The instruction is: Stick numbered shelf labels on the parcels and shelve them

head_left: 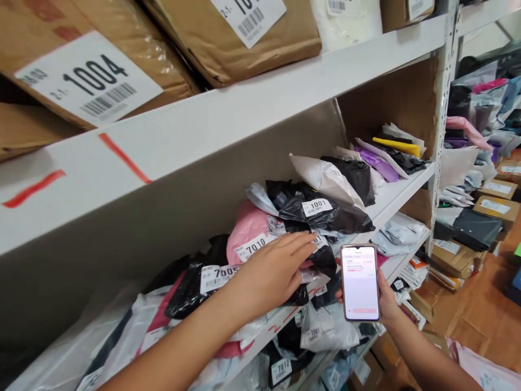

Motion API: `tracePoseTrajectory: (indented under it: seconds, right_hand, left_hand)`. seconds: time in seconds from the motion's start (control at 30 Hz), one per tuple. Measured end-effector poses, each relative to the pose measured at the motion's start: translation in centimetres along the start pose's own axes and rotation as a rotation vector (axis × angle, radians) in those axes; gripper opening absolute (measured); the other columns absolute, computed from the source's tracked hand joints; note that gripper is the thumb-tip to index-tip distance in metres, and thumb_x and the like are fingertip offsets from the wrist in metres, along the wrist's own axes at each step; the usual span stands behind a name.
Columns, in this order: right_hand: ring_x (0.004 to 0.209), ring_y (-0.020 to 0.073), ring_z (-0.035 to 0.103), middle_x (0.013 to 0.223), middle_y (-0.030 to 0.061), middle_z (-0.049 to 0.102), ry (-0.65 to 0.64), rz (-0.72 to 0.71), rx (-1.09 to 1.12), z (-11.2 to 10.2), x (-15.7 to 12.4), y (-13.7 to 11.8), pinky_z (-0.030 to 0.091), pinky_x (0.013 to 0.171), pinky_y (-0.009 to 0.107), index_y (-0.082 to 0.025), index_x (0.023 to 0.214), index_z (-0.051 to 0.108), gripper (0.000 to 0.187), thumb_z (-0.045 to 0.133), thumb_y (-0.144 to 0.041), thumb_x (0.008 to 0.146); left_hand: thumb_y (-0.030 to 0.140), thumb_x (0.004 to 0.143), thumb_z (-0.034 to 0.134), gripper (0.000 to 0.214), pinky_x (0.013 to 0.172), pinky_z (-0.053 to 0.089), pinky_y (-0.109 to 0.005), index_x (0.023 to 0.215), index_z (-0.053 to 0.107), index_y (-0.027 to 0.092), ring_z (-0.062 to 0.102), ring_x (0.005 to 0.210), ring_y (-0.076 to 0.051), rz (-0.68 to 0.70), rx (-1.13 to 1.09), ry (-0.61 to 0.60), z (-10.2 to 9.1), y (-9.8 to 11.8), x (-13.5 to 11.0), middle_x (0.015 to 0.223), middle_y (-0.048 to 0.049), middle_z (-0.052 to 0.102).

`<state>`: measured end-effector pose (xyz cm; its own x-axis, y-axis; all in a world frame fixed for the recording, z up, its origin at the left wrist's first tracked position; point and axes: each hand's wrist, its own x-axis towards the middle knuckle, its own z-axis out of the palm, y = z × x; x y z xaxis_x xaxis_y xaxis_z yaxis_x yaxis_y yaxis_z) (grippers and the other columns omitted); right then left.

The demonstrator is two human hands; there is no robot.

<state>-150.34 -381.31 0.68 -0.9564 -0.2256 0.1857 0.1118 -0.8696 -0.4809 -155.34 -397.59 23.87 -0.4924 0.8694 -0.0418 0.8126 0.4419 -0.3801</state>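
Observation:
My left hand (271,269) reaches over a heap of parcels on the middle shelf, its fingers stretched out and nothing gripped. Under and beside it are a pink parcel (240,225) labelled 7010 and a black parcel (193,296) labelled 7005. Just beyond the fingertips rests a black parcel (285,198) labelled 1001; whether the fingers touch a parcel I cannot tell. A smartphone (361,290) with a lit, mostly white screen is upright in my right hand (386,298), in front of the shelf edge. The fingers wrap behind the phone and are partly hidden.
Overhead, a white shelf board (228,108) bears cardboard boxes, one box (134,32) labelled 1004. Lower down lie more bags, including a white parcel (325,326) labelled 1003. A perforated upright post (442,119) stands at the right. Boxes (494,209) sit on the wooden floor (459,309).

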Motion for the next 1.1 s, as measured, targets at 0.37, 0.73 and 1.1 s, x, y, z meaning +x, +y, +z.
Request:
tracePoseTrajectory:
  seconds: [0.37,0.73,1.1]
  right_hand:
    - [0.079,0.0251,0.071,0.095,0.0115,0.078,-0.064,-0.241,0.171,0.8,3.5,-4.0,0.056,0.075,0.037,-0.018,0.128,0.066,0.082,0.059,-0.080,0.076]
    - [0.075,0.0201,0.071,0.136,0.0144,0.065,-0.094,-0.338,0.322,1.8,5.5,-7.0,0.060,0.069,0.036,-0.022,0.126,0.067,0.070,0.051,-0.075,0.083]
    - [0.075,0.0232,0.070,0.134,0.0150,0.066,0.017,-0.329,0.271,1.0,5.6,-6.2,0.059,0.071,0.041,-0.023,0.129,0.065,0.076,0.047,-0.080,0.081]
  left_hand:
    - [0.024,0.098,0.041,0.033,0.071,0.057,-0.036,0.116,0.069,0.016,0.073,0.079,-0.025,-0.196,0.274,0.008,0.6,0.8,4.7,0.095,-0.0089,0.077]
    - [0.011,0.092,0.042,0.030,0.083,0.057,-0.039,0.081,0.070,0.016,0.066,0.098,-0.027,0.053,0.403,0.319,2.9,0.9,3.9,0.109,-0.0143,0.070]
    - [0.011,0.092,0.048,0.027,0.073,0.058,-0.034,0.105,0.071,0.009,0.062,0.098,-0.027,-0.060,0.433,0.350,4.5,2.3,2.7,0.115,-0.0192,0.067]
